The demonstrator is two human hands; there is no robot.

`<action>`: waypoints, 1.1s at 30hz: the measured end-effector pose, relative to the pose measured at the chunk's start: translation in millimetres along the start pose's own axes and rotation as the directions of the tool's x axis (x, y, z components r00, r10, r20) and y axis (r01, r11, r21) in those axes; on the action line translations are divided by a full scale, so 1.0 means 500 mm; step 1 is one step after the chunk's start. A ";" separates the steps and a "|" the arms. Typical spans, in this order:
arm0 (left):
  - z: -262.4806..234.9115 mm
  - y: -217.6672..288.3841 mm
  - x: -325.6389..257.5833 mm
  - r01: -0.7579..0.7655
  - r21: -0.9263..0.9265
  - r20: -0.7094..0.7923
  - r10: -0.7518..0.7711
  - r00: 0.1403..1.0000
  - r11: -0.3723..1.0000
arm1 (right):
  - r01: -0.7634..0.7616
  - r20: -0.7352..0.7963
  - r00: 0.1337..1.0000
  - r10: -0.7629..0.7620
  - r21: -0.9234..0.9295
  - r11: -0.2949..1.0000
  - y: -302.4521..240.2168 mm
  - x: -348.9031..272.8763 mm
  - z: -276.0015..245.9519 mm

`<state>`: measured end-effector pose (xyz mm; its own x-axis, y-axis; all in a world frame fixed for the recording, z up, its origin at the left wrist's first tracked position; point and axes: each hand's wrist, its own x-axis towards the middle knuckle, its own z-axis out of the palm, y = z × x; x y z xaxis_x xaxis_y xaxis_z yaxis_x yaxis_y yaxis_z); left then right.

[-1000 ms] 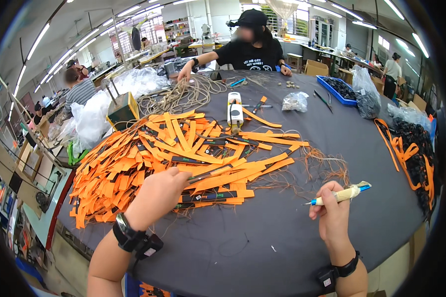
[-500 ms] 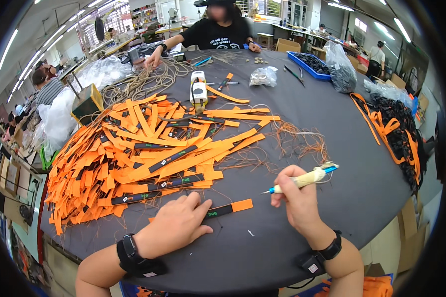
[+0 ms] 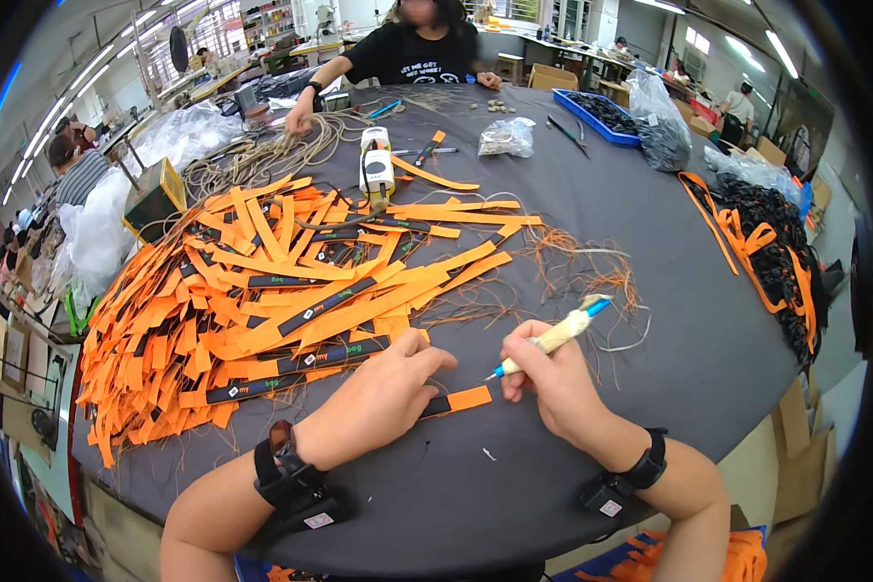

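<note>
Across a short woven strap (image 3: 469,399), black in the middle with an orange end, lies my left hand (image 3: 380,400), palm down. Its fingers are stretched out and cover most of the strap. A pen-like tool (image 3: 560,334) with a cream wrapped grip and blue ends is pinched in my right hand (image 3: 551,380). The tool's thin tip hovers just above the strap's orange end; whether it touches, I cannot tell. Left of my hands spreads a big heap of orange and black straps (image 3: 165,339), some under the edge of my left hand.
Loose orange threads (image 3: 592,267) lie beyond my right hand. A white and yellow device (image 3: 376,170) with a cable stands behind the heap. Farther off are coiled cord (image 3: 262,160), a small clear bag (image 3: 507,138) and a blue tray (image 3: 601,118). Another person (image 3: 412,58) sits opposite, one hand at the cord.
My right hand has moved left, bringing the tool's tip to the strap's orange end. My left hand has slid right along the strap, covering more of it. The whole view has shifted slightly.
</note>
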<state>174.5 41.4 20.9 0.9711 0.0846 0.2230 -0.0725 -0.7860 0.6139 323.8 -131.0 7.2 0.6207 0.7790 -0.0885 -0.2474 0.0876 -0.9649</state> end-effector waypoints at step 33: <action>0.030 -0.003 -0.016 0.027 -0.094 -0.160 -0.041 0.986 0.995 | 0.175 0.223 0.970 -0.095 -0.375 0.910 0.045 0.013 0.014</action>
<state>170.3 32.9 7.0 0.9244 0.2140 0.3157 -0.0676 -0.7228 0.6878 316.9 -119.5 -13.6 0.4598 0.8859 0.0606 0.1627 -0.0170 -0.9865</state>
